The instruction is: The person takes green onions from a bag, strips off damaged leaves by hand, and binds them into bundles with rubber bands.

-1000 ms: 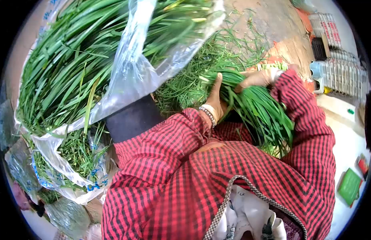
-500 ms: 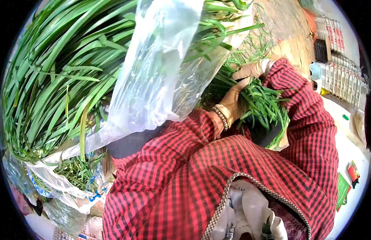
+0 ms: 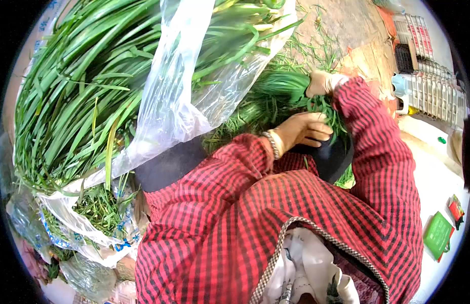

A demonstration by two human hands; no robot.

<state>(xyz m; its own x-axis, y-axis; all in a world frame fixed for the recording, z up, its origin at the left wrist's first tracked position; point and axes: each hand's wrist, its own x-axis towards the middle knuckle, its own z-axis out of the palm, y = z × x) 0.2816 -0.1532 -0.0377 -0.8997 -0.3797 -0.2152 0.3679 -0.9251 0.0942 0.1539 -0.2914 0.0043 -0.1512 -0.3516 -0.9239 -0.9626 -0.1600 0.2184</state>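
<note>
My right hand (image 3: 320, 84) is closed around a bunch of chives (image 3: 285, 85), whose long green blades stretch left from the fist. Some leaf ends hang below it. Just under the bunch, my left hand (image 3: 300, 129) has its fingers extended and a little apart, with nothing in them. It hovers by or rests on my dark-clad knee (image 3: 334, 154); contact is hard to tell. A beaded bracelet circles the left wrist. Loose green trimmings (image 3: 240, 114) lie beneath and left of the hands.
A big heap of long green chives (image 3: 78, 96) fills the left, partly covered by a clear plastic sheet (image 3: 169, 96). Below it sits a plastic bag (image 3: 101, 213) of green scraps. White crates (image 3: 432, 99) stand at right, near a green packet (image 3: 438, 234).
My left hand has come off the chives and moved down, its fingers opening. My right hand keeps the bunch, which now points left instead of drooping over my knee.
</note>
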